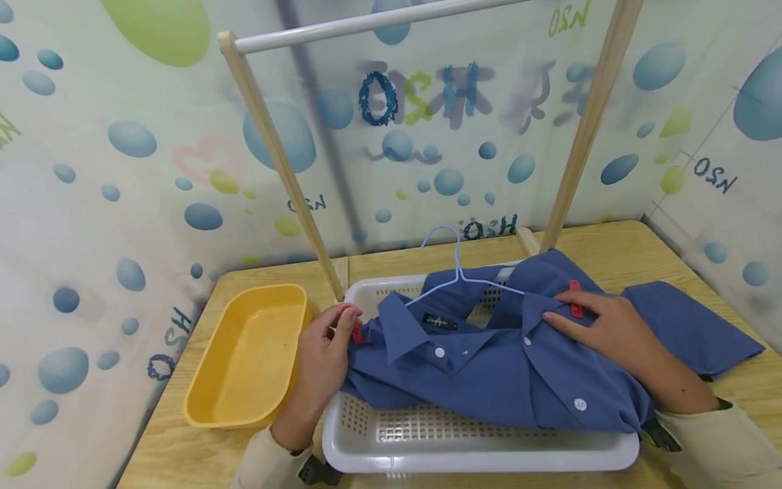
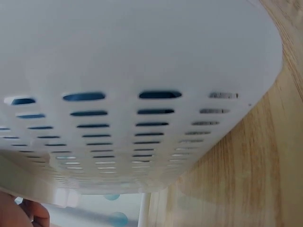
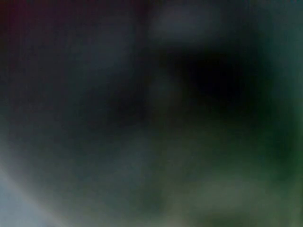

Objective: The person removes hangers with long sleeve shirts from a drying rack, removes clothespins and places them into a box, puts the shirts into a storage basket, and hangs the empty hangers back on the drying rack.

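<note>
A blue button-up shirt (image 1: 489, 367) lies over a white plastic basket (image 1: 476, 455), with a light blue wire hanger (image 1: 458, 275) in its neck. My left hand (image 1: 326, 353) pinches a red clothespin (image 1: 357, 333) at the shirt's left shoulder. On the other shoulder, my right hand (image 1: 601, 329) rests on the cloth with thumb and forefinger apart and fairly straight. That forefinger crosses a second red clothespin (image 1: 575, 309). A bit of the left hand (image 2: 38, 213) shows in the left wrist view, below the basket's slotted wall (image 2: 123, 52). The right wrist view is dark and blurred.
An empty yellow tub (image 1: 244, 353) stands left of the basket on the wooden table (image 1: 159, 448). Behind rises a wooden rack with a white crossbar (image 1: 366, 24). A sleeve (image 1: 690, 326) of the shirt spreads over the table at right.
</note>
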The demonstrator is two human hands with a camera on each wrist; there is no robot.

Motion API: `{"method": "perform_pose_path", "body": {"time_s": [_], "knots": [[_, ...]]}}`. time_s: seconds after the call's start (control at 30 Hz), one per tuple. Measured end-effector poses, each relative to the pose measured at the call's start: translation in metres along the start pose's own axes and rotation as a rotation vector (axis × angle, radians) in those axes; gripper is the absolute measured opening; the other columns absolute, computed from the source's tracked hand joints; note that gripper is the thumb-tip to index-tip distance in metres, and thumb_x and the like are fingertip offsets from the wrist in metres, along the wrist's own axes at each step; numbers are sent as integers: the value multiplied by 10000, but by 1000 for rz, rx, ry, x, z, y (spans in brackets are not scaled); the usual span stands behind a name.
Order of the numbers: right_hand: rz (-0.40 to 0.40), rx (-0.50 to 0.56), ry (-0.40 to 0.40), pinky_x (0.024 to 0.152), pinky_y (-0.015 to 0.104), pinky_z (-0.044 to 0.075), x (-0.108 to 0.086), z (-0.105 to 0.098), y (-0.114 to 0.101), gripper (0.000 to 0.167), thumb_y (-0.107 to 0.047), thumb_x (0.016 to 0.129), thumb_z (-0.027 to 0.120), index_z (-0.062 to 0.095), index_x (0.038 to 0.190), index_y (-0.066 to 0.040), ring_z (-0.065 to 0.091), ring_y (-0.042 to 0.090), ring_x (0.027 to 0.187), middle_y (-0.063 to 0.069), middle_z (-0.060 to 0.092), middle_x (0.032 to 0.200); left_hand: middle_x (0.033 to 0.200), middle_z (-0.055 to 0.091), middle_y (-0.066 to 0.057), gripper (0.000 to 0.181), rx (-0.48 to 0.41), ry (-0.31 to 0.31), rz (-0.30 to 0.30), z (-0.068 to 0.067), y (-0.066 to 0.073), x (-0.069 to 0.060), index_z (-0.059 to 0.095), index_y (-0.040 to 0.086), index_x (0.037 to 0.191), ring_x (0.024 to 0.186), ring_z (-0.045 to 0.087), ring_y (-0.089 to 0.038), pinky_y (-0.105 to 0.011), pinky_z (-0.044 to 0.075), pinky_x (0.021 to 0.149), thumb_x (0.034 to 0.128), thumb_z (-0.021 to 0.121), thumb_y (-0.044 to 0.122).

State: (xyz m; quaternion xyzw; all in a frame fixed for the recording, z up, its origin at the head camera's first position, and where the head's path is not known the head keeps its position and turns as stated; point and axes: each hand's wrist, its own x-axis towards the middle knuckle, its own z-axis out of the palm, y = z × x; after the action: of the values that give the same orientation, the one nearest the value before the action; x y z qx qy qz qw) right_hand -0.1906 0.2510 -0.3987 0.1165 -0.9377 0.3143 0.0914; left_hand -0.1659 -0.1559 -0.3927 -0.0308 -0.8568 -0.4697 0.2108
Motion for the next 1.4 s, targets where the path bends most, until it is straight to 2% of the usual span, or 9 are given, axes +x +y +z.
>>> {"method": "perform_pose_path", "body": {"time_s": [0.27,0.53,0.83,1.07,1.2,1.4], "knots": [[-10,7,-2,804,560,506,2,0,-1,342,-373,891,748,735,1117,-117,676,390,932,217,729,1039,875,700,-16,182,-20,30,13,-2,-3,2,749,147,1006,723,571,-94,-195,480,657,1012,597,247],[-22,0,14,794,553,504,4,1,-2,337,-377,884,755,740,1104,-122,679,389,923,209,733,1027,860,731,-89,204,-114,45,-15,-6,-1,6,747,95,965,747,628,-53,-172,493,656,1013,596,224],[-22,8,7,803,563,506,6,1,-2,343,-374,888,752,737,1111,-115,675,399,933,228,726,1047,864,721,-131,224,-187,57,-18,-6,1,7,739,47,964,814,646,-44,-133,511,775,1018,584,200],[-42,14,31,770,521,507,7,0,-3,317,-359,876,766,745,1089,-125,682,376,902,208,735,1016,874,719,-149,244,-212,79,-11,-7,3,9,739,20,964,818,650,-32,-130,515,786,1025,568,184],[-30,9,22,788,559,505,4,0,-2,324,-375,883,757,743,1092,-127,678,401,927,222,730,1030,812,703,-111,259,-229,112,-3,-8,1,9,727,-18,960,758,635,-49,-151,525,753,1027,562,171],[-14,-6,-1,785,586,504,0,0,1,343,-411,891,740,737,1095,-135,674,422,929,247,721,1041,757,667,78,274,-262,148,0,-9,-2,11,724,-29,954,719,607,-58,-159,520,728,1031,555,173]]}}
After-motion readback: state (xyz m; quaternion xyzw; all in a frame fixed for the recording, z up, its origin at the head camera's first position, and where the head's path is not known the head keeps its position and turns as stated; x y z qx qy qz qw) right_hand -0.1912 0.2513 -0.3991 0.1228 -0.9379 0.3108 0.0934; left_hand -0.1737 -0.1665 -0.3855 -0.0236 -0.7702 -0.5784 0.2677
